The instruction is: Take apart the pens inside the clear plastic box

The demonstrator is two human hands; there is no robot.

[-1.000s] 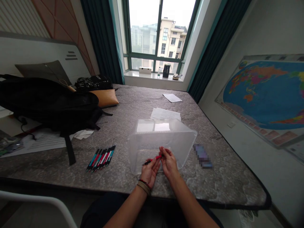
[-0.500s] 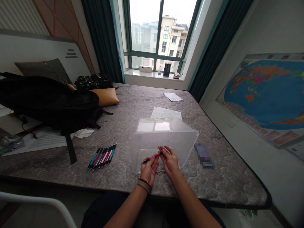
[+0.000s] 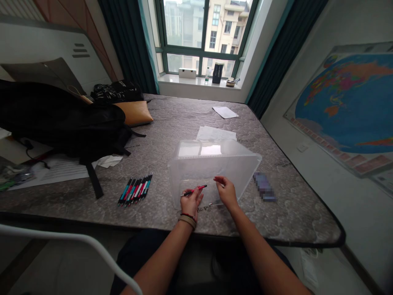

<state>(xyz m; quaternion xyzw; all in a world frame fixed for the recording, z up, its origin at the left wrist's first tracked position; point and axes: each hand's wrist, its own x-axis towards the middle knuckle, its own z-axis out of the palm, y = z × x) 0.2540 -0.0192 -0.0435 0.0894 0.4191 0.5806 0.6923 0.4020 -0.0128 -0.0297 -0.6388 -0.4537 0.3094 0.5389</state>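
Observation:
My left hand (image 3: 191,201) is closed on a red and black pen (image 3: 194,190), held level just in front of a clear plastic box (image 3: 211,169) that lies on a grey quilted mattress (image 3: 172,131). My right hand (image 3: 226,191) hovers a short way right of the pen's tip, fingers loosely curled, holding nothing I can see. A row of several pens (image 3: 135,190) with red, teal and black barrels lies on the mattress left of the box.
A black backpack (image 3: 61,123) and printed papers (image 3: 55,174) fill the left side, with an orange cushion (image 3: 133,112) behind. White sheets (image 3: 216,133) lie beyond the box; a blurred flat object (image 3: 264,187) is to its right. A white chair frame (image 3: 76,246) crosses the lower left.
My right hand has let go of the pen's end and moved off to the right. The left hand keeps the pen. The view has tilted down a little.

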